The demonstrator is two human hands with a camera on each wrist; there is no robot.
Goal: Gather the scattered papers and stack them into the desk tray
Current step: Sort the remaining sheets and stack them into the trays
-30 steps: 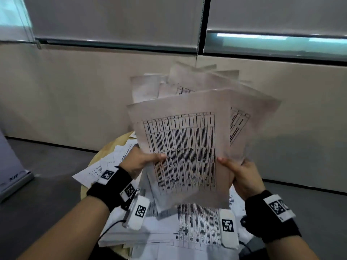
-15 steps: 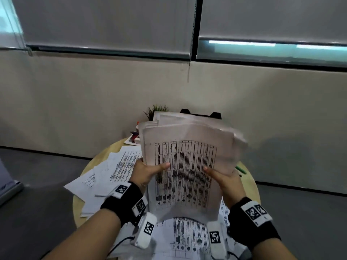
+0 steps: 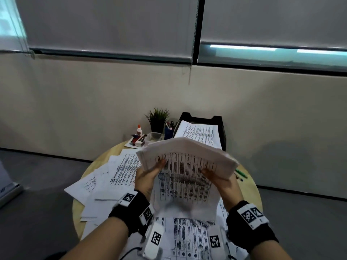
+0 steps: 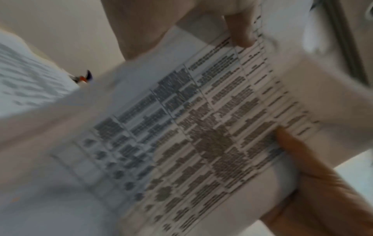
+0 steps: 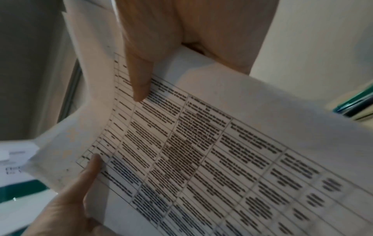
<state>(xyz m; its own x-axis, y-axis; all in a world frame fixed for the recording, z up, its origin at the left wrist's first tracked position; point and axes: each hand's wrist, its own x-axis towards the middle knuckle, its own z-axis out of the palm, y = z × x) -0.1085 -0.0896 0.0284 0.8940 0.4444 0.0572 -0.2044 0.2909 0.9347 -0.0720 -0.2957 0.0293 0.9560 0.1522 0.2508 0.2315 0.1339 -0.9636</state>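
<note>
Loose white printed sheets (image 3: pixel 116 171) are spread over the round wooden table (image 3: pixel 76 212) at left. A thick white paper stack (image 3: pixel 185 166) is gripped by the left hand (image 3: pixel 148 175) and right hand (image 3: pixel 223 182), raised just before the black desk tray (image 3: pixel 218 124).

Print on the held sheaf (image 4: pixel 201 127) motion-blurred, desk tray (image 3: pixel 222 128) partly hidden behind it.

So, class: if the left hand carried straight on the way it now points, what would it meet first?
Probably the desk tray: the left hand, holding the paper stack, points toward it, though depth is unclear.
</note>
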